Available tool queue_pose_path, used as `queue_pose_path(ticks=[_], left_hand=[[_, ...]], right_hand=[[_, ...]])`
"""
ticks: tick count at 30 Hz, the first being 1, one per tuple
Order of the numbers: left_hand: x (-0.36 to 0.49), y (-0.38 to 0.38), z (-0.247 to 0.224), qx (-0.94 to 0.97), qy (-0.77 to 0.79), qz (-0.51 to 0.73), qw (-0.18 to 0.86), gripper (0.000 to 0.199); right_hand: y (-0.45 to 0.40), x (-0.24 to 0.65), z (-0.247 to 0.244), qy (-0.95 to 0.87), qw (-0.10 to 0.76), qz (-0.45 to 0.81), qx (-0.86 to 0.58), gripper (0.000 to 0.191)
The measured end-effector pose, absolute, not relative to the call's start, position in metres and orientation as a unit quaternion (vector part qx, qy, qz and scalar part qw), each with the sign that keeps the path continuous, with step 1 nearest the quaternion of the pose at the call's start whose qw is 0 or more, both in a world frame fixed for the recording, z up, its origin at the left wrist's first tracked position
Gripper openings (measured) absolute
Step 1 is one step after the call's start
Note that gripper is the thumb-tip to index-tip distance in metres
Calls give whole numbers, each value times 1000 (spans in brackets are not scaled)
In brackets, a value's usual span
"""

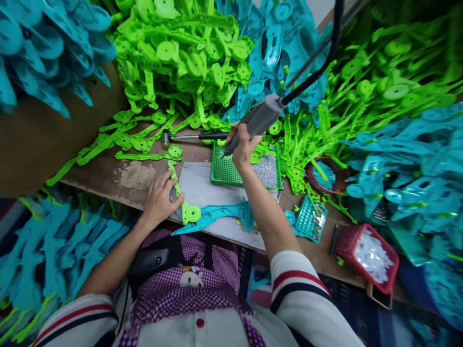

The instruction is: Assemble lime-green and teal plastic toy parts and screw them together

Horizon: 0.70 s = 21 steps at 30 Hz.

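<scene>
My left hand (159, 198) rests at the bench edge, its fingers and thumb against a slim lime-green plastic arm (185, 208) with a round end. That arm's disc lies over the left part of a long blue plastic piece (220, 212), which lies flat before me. My right hand (244, 145) is wrapped round a grey electric screwdriver (263, 114), with a black cable at its upper end. The screwdriver's lower end is above a green basket (226, 179) of small silvery metal parts (267, 168); my hand and forearm hide part of it.
A hammer (191, 137) lies behind the basket. Heaps of green parts (181, 53) and blue parts (275, 43) crowd the back. At right are a teal basket (307, 219) of metal discs and a red basket (347, 246) of white pieces. Blue parts (58, 246) are stacked lower left.
</scene>
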State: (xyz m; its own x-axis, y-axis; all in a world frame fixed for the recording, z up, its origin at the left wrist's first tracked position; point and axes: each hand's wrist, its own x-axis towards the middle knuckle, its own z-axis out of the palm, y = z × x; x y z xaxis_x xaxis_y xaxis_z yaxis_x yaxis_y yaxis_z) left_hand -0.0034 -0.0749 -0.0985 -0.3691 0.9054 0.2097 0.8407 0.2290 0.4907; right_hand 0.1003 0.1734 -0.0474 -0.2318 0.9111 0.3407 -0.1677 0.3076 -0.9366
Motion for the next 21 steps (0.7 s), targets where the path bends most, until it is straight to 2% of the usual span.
queue_pose_path(ticks=[7,14,16,19,21], left_hand=[[-3,-75,-97,559,783,266,55,37],[-4,-76,-93,544,781,293,89,31],[-5,-76,-93,539,781,297,101,38],[-7,-76,-93,529,784,303,116,63],[-8,-75,-93,526,783,306,128,72]], right_hand=[[178,102,-50,-607,521,508,-319,49],[141,111,-2,-551,575,548,-257,57],[113,106,6,-544,553,593,-218,57],[73,88,1,-555,470,660,-190,57],[56,76,-9,-560,420,689,-189,56]])
